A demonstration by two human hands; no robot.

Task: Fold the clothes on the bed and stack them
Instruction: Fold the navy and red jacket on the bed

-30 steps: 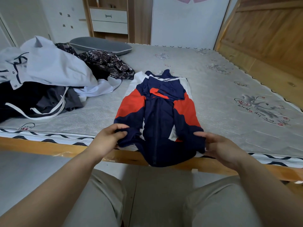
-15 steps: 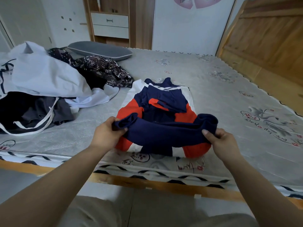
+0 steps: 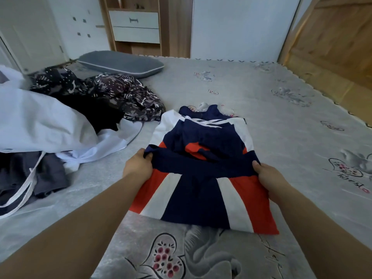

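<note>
Hem of navy-red-white jacket [image 3: 201, 178] was hanging off mattress [image 3: 281, 109] edge a second back; got carried up and over, now doubled onto chest panel. Left hand [image 3: 137, 167] pinched hem's left corner, thumb on top; right hand [image 3: 270, 178] gripped right corner, fingers tucked under fabric. Folded edge stretched taut between both sets of fingertips, collar just beyond. Looked like halfway fold nearly landed. Unfolded pile [image 3: 60, 117] sat well left of left fingers, untouched, so plenty left to do.
</note>
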